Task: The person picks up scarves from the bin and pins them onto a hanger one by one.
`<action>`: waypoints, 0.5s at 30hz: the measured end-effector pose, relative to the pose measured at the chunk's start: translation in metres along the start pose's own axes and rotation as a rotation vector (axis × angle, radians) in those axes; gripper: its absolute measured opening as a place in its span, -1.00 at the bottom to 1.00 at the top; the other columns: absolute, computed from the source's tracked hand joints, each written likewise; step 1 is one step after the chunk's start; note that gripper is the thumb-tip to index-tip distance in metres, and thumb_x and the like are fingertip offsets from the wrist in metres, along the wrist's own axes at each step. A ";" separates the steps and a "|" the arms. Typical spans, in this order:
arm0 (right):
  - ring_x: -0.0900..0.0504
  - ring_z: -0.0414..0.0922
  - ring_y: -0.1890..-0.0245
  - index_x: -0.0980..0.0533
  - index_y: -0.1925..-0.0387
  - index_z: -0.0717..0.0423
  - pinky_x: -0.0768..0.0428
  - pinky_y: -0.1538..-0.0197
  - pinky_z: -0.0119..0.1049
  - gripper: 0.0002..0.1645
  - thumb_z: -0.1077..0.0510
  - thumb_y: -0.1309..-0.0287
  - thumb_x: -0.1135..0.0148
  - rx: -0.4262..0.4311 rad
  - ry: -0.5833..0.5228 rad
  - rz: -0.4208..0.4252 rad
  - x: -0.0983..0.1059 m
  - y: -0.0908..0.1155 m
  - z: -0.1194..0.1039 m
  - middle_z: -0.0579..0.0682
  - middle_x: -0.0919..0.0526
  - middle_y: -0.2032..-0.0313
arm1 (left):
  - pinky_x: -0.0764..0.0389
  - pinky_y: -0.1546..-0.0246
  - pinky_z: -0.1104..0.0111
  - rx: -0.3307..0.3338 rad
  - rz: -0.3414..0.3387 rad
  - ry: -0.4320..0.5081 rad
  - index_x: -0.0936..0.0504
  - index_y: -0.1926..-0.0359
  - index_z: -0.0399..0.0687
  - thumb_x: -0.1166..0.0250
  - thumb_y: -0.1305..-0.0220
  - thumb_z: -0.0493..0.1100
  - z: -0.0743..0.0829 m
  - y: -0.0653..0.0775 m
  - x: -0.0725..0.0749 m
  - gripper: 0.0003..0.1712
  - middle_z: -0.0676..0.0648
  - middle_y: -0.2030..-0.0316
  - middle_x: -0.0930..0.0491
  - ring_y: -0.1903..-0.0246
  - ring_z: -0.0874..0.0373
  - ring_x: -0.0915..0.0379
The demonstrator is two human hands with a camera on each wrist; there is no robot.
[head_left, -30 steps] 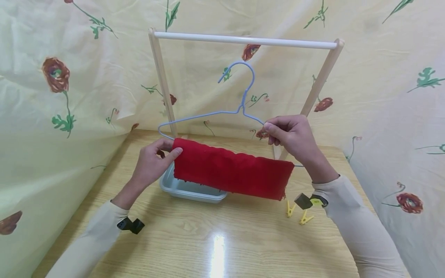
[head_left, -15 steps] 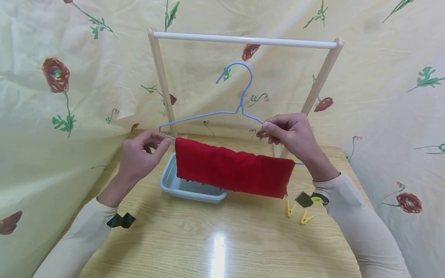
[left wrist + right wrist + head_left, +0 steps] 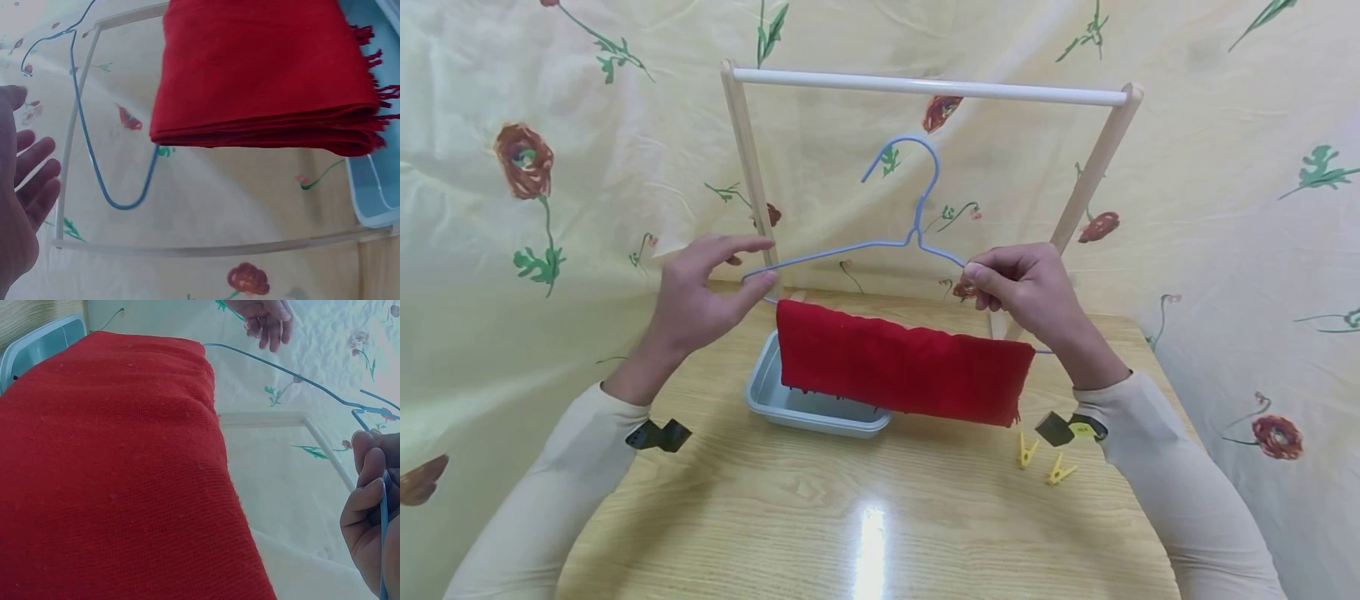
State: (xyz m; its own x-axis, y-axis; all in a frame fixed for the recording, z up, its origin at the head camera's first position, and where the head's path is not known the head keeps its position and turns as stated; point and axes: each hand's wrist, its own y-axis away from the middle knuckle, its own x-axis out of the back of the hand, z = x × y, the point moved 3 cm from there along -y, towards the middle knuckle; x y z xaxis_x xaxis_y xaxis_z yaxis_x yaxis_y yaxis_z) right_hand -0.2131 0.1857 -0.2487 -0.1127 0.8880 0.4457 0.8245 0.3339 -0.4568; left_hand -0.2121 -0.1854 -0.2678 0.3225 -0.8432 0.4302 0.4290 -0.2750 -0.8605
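Note:
A folded red scarf [image 3: 902, 362] with fringed ends hangs over the bottom bar of a blue wire hanger [image 3: 831, 252]. My right hand [image 3: 1030, 292] pinches the hanger's right shoulder between thumb and fingers, holding it up in front of the rack. In the right wrist view the hanger wire [image 3: 384, 550] runs through the curled fingers. My left hand [image 3: 696, 292] is at the hanger's left end, thumb and forefinger spread apart around it. Seen from the left wrist, that hand's fingers [image 3: 37, 162] are parted and hold nothing, apart from the scarf [image 3: 262, 69].
Behind the hanger stands a rack with wooden legs and a white top rail [image 3: 925, 85]. A light blue tub [image 3: 820, 425] sits on the wooden table [image 3: 775, 517], partly behind the scarf. Two yellow clothespins [image 3: 1026, 451] lie at right. Flowered fabric [image 3: 587, 333] encloses the table.
My left hand has let go of the scarf's left end, moved left, then up to the hanger's left corner with fingers spread. The hanger has tipped slightly left; the right hand keeps its pinch.

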 end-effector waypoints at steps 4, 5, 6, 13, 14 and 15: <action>-0.59 -0.16 0.58 -0.68 0.25 0.45 -0.59 0.47 -0.46 -0.83 0.34 -0.35 -0.26 0.003 -0.006 0.000 0.000 -0.001 0.001 -0.12 -0.75 0.45 | -0.54 -0.02 0.46 0.021 -0.077 0.017 -0.73 -0.10 -0.19 -0.55 -0.05 -0.25 -0.001 -0.009 -0.005 -0.48 -0.10 0.00 -0.75 0.01 -0.01 -0.68; -0.59 -0.16 0.58 -0.68 0.26 0.44 -0.59 0.47 -0.46 -0.83 0.34 -0.35 -0.26 0.003 -0.012 -0.001 0.000 -0.001 0.001 -0.12 -0.75 0.45 | -0.55 -0.04 0.46 0.034 -0.097 0.024 -0.72 -0.11 -0.18 -0.56 -0.05 -0.26 -0.001 -0.011 -0.007 -0.47 -0.10 -0.01 -0.75 -0.01 0.01 -0.68; -0.59 -0.16 0.58 -0.68 0.26 0.44 -0.60 0.46 -0.46 -0.83 0.35 -0.34 -0.27 0.004 -0.016 -0.002 -0.001 -0.001 0.001 -0.12 -0.75 0.45 | -0.55 -0.05 0.45 0.049 -0.120 0.038 -0.71 -0.13 -0.17 -0.56 -0.06 -0.28 -0.001 -0.013 -0.009 -0.45 -0.09 -0.02 -0.75 -0.03 0.02 -0.67; -0.57 -0.14 0.58 -0.69 0.27 0.42 -0.61 0.45 -0.44 -0.86 0.36 -0.33 -0.28 0.008 -0.026 -0.016 -0.003 -0.002 0.003 -0.10 -0.74 0.46 | -0.58 -0.04 0.36 0.160 -0.257 0.135 -0.68 -0.19 -0.11 -0.53 -0.16 -0.26 -0.002 -0.024 -0.023 -0.47 -0.03 -0.06 -0.73 -0.03 0.15 -0.65; -0.57 -0.14 0.58 -0.69 0.27 0.42 -0.61 0.45 -0.44 -0.86 0.36 -0.33 -0.28 0.008 -0.024 -0.017 -0.003 -0.002 0.003 -0.10 -0.74 0.46 | -0.57 -0.03 0.36 0.161 -0.271 0.145 -0.68 -0.19 -0.12 -0.52 -0.17 -0.27 -0.002 -0.026 -0.025 -0.48 -0.03 -0.06 -0.73 -0.02 0.15 -0.66; -0.57 -0.14 0.58 -0.69 0.27 0.43 -0.61 0.45 -0.43 -0.86 0.36 -0.32 -0.28 0.008 -0.022 -0.018 -0.004 -0.002 0.003 -0.10 -0.73 0.47 | -0.58 -0.03 0.33 0.161 -0.287 0.150 -0.68 -0.19 -0.12 -0.52 -0.18 -0.26 -0.002 -0.028 -0.028 -0.48 -0.03 -0.05 -0.74 -0.01 0.16 -0.66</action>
State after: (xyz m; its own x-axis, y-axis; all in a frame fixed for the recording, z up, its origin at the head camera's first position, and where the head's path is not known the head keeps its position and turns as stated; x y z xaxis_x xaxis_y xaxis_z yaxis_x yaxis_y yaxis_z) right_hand -0.2159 0.1828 -0.2516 -0.1401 0.8884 0.4371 0.8176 0.3528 -0.4550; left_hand -0.2345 -0.1552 -0.2559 0.0471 -0.8041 0.5927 0.6152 -0.4441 -0.6514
